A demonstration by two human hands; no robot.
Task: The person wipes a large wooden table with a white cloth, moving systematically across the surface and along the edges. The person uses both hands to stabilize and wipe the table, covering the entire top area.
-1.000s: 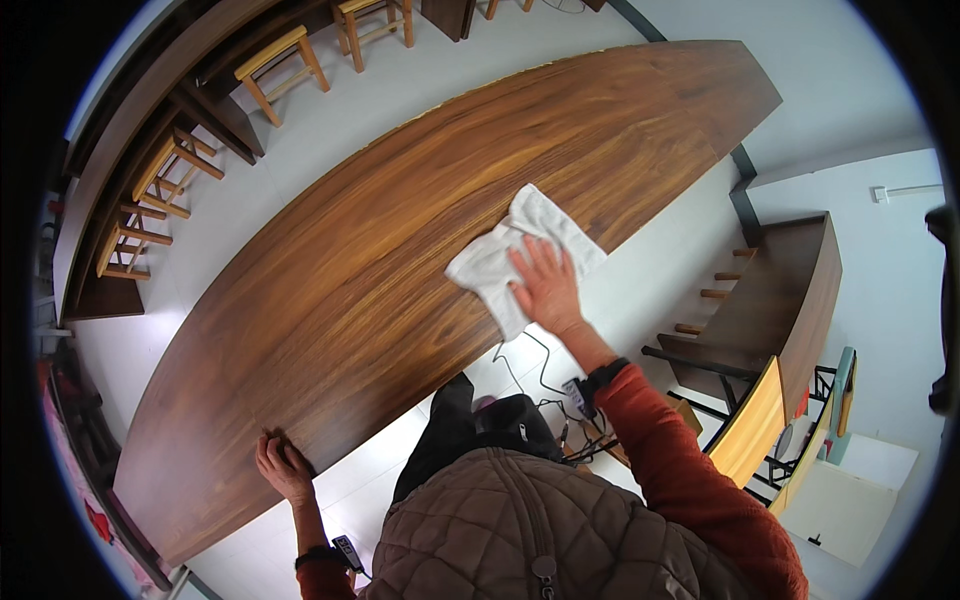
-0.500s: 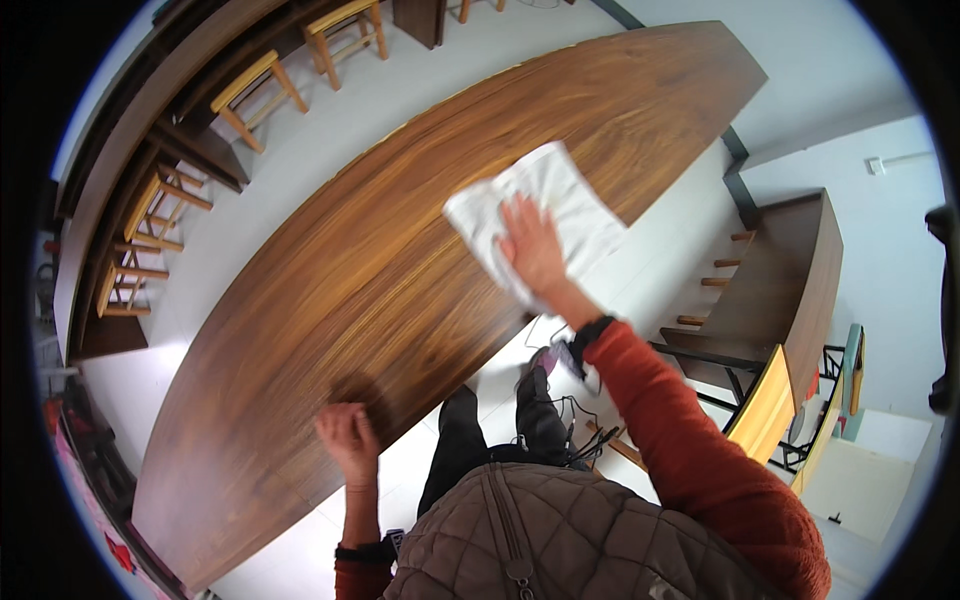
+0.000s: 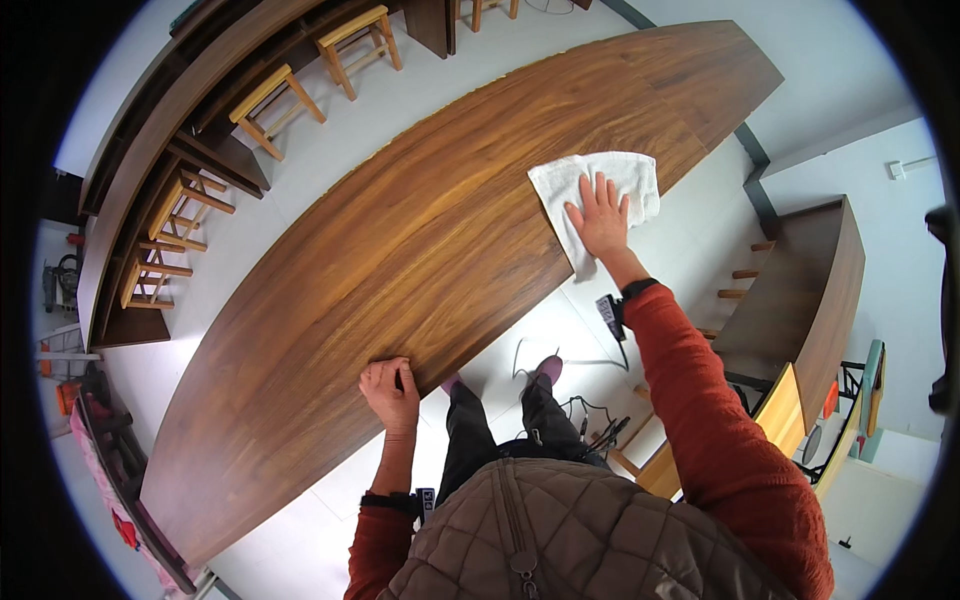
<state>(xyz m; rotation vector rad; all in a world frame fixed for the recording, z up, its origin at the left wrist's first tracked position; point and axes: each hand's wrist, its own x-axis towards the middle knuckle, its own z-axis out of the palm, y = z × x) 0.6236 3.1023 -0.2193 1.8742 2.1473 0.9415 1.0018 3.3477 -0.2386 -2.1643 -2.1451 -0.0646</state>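
Observation:
My right hand (image 3: 602, 218) lies flat on a white cloth (image 3: 635, 178), its fingers spread and pressing the cloth onto the long brown wooden table (image 3: 430, 240). Part of the cloth hangs over the table's near edge. Close to that same edge, further left, my left hand (image 3: 390, 390) rests on the tabletop with its fingers curled into a loose fist. Nothing shows in it.
Several wooden stools (image 3: 265, 105) stand along a dark brown counter (image 3: 230, 165) beyond the table. At right is another brown table (image 3: 785, 285). Below my right forearm, black cables (image 3: 600, 432) hang near a wooden stool (image 3: 660, 470).
My right hand has slid right with the cloth, which now lies flatter and over the near edge. My left hand has shifted right and up and now rests on the tabletop.

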